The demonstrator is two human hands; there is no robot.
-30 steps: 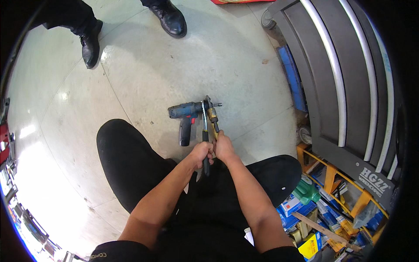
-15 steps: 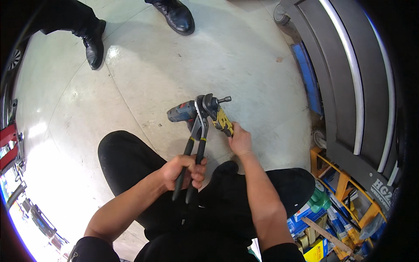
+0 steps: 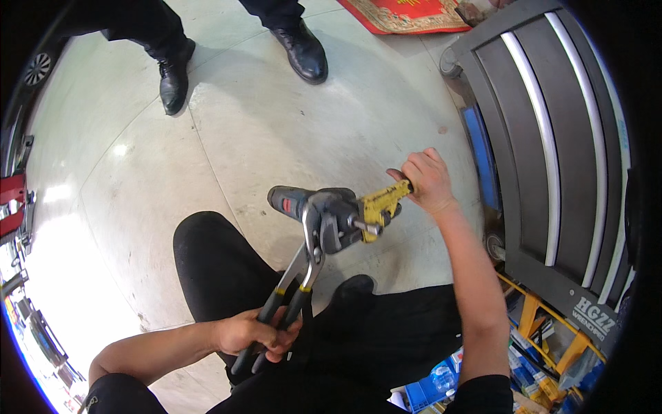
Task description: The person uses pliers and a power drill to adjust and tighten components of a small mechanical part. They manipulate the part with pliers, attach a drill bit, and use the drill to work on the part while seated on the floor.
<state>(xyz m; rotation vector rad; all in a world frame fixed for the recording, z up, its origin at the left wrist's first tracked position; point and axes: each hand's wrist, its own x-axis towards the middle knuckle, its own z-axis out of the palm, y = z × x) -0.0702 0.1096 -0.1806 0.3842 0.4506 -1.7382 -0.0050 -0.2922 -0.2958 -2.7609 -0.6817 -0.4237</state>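
Note:
My left hand (image 3: 258,334) is closed around the dark grips of large slip-joint pliers (image 3: 298,265). Their grey jaws sit around the dark round head of a yellow-and-black tool (image 3: 383,207), from which a short metal shank sticks out toward me. At the far end of its yellow handle, my right hand (image 3: 427,181) is closed on it. Behind the jaws lies a blue-grey cordless drill (image 3: 289,200), its lower part hidden by the pliers and the tool head. Exactly how the jaws bite on the head cannot be made out.
Another person's black shoes (image 3: 307,55) stand on the pale tiled floor ahead. To the right is a dark wheeled tool cabinet (image 3: 514,159). A red patterned mat (image 3: 407,17) lies at the top. Boxes and a yellow frame (image 3: 527,314) crowd the lower right.
My right hand has swung the yellow handle up and outward to the right, turning the tool and its shank. My left hand and the pliers have shifted down and left. The view has also shifted.

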